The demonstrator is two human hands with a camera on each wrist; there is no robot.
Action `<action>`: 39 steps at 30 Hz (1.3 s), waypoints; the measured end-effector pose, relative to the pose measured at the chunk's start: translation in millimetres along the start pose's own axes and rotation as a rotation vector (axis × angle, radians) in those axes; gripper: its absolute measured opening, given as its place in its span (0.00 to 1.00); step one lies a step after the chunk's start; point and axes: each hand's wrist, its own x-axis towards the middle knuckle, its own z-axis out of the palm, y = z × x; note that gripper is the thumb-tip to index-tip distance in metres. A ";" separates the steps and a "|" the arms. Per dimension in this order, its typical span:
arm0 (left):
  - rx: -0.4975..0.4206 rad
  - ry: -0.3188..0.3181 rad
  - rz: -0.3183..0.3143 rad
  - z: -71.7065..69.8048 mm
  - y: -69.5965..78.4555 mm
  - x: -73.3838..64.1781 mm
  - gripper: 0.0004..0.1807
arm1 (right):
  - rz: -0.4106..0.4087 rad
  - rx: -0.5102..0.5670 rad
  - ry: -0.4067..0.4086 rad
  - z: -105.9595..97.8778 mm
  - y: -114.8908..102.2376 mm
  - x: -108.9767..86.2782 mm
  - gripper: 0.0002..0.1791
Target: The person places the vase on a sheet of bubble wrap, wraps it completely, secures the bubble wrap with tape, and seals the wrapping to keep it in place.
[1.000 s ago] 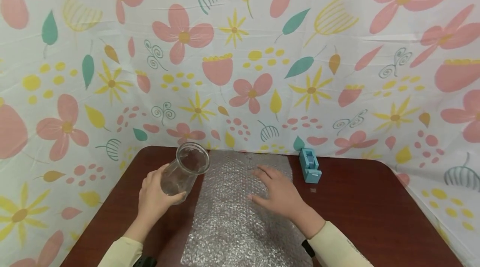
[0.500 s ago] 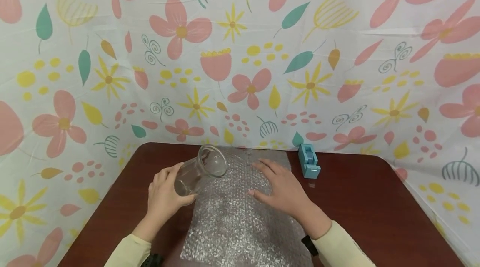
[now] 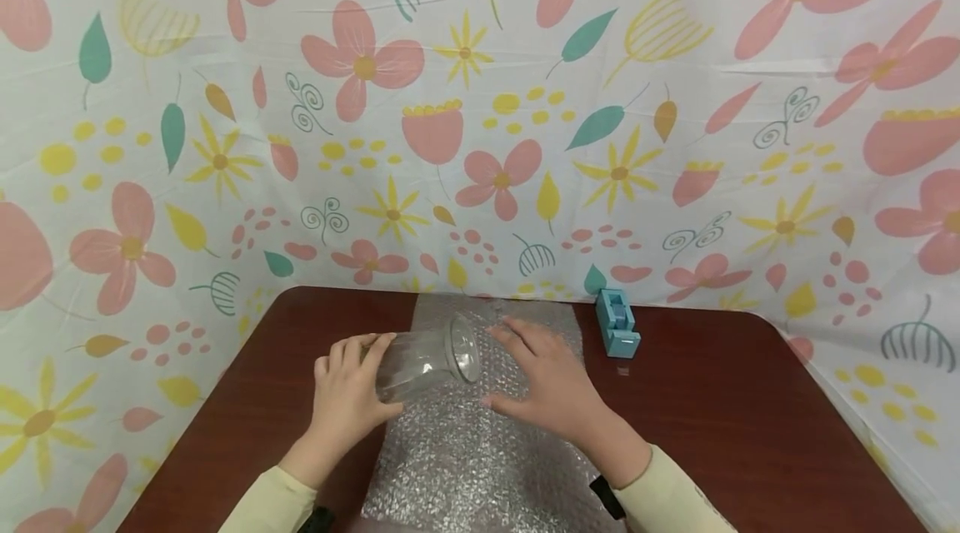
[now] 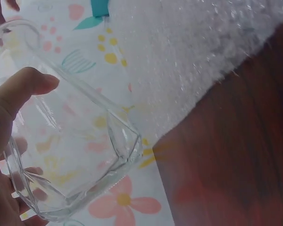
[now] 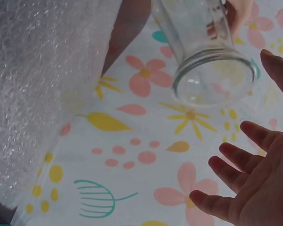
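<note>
A clear glass vase (image 3: pixel 420 365) lies nearly sideways in the air over a sheet of bubble wrap (image 3: pixel 480 450), its round mouth facing right. My left hand (image 3: pixel 348 396) grips it near the base, with the thumb (image 4: pixel 35 84) on one side and the fingers curled round the other. The vase has a faceted base, seen in the left wrist view. Just right of its mouth, my right hand (image 3: pixel 558 391) holds nothing; its fingers (image 5: pixel 236 162) are spread and apart from the glass.
A light blue tape dispenser (image 3: pixel 618 325) stands at the back right of the dark wooden table (image 3: pixel 735 408). A small clear scrap (image 3: pixel 623 371) lies in front of it. Behind the table hangs a flower-patterned cloth (image 3: pixel 502 100).
My left hand has moved right with the vase, over the bubble wrap. The vase has tipped from slanting upright to nearly level, its mouth swinging toward my right hand, which has barely shifted.
</note>
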 end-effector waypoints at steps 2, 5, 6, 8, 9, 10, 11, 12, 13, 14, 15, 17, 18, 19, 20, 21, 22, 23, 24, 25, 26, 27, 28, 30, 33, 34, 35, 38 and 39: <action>0.015 0.004 0.021 0.3 3.6 0.3 0.54 | -0.020 -0.012 0.010 1.7 -2.5 0.1 0.45; 0.032 -0.004 0.037 0.4 9.1 0.7 0.54 | -0.032 -0.027 0.011 4.5 -5.8 0.2 0.46; 0.035 -0.008 0.041 0.3 10.9 0.7 0.54 | -0.032 -0.028 0.008 5.4 -6.8 0.4 0.46; 0.039 -0.015 0.053 0.0 14.6 1.0 0.54 | -0.025 -0.025 0.001 6.4 -9.0 0.6 0.47; 0.041 -0.015 0.060 -0.1 16.2 1.2 0.54 | -0.020 -0.024 -0.003 7.2 -9.7 0.8 0.47; 0.043 -0.015 0.068 -0.3 17.8 1.3 0.54 | -0.017 -0.027 -0.007 7.5 -10.7 1.0 0.47; 0.048 -0.012 0.077 -0.5 19.3 1.6 0.54 | -0.018 -0.031 -0.009 7.5 -11.8 1.6 0.48; 0.054 -0.008 0.087 -0.6 20.7 1.9 0.54 | -0.020 -0.032 -0.011 7.4 -13.1 2.1 0.48; 0.062 -0.003 0.096 -0.4 21.9 2.2 0.54 | -0.026 -0.043 -0.011 7.1 -14.3 2.5 0.48; 0.070 0.001 0.105 -0.3 23.2 2.6 0.54 | -0.032 -0.051 -0.013 6.8 -15.6 3.1 0.48; 0.077 0.002 0.111 -0.2 24.5 2.9 0.54 | -0.039 -0.060 -0.014 6.7 -16.8 3.9 0.48; 0.085 -0.002 0.120 0.1 27.0 3.4 0.55 | -0.050 -0.080 -0.015 6.8 -19.2 5.8 0.48; 0.084 -0.007 0.123 0.3 28.2 3.7 0.55 | -0.057 -0.090 -0.017 6.6 -20.3 6.5 0.48; 0.083 -0.015 0.124 0.4 29.2 3.9 0.55 | -0.062 -0.103 -0.022 7.0 -21.2 7.5 0.48; 0.081 -0.023 0.123 0.4 30.4 4.0 0.55 | -0.065 -0.110 -0.029 7.8 -22.0 8.5 0.48; 0.080 -0.033 0.123 0.6 31.4 4.0 0.55 | -0.069 -0.122 -0.035 8.6 -22.7 9.4 0.47; 0.080 -0.040 0.125 0.7 32.4 4.1 0.55 | -0.074 -0.138 -0.040 9.5 -23.3 10.4 0.47; 0.079 -0.046 0.126 1.1 33.4 4.1 0.55 | -0.078 -0.157 -0.046 10.3 -24.0 11.1 0.47; 0.079 -0.051 0.128 1.4 34.5 4.3 0.55 | -0.082 -0.177 -0.052 11.1 -24.7 11.7 0.46; 0.079 -0.056 0.131 2.5 35.3 4.2 0.56 | -0.081 -0.196 -0.062 12.5 -25.0 12.2 0.46; 0.080 -0.061 0.135 3.1 36.5 4.1 0.56 | -0.082 -0.210 -0.069 13.4 -25.6 12.4 0.46; 0.081 -0.064 0.140 3.8 37.7 4.0 0.56 | -0.081 -0.227 -0.078 14.1 -26.3 12.3 0.45; 0.080 -0.066 0.145 4.7 38.8 4.0 0.56 | -0.081 -0.241 -0.084 15.2 -26.5 12.2 0.45; 0.079 -0.069 0.157 6.8 40.9 3.8 0.57 | -0.080 -0.267 -0.098 16.5 -27.4 11.7 0.46; 0.077 -0.070 0.173 9.0 44.3 3.8 0.57 | -0.086 -0.292 -0.105 18.0 -28.3 11.1 0.46; 0.075 -0.071 0.178 9.7 45.3 3.9 0.57 | -0.088 -0.290 -0.105 18.7 -28.4 11.2 0.46; 0.077 -0.074 0.182 10.0 46.4 3.9 0.57 | -0.091 -0.290 -0.105 19.4 -28.4 11.2 0.46; 0.075 -0.089 0.187 10.5 49.1 3.6 0.56 | -0.094 -0.283 -0.109 21.2 -28.2 10.7 0.47; 0.078 -0.097 0.188 10.5 50.0 3.7 0.56 | -0.094 -0.286 -0.111 22.2 -27.8 10.6 0.47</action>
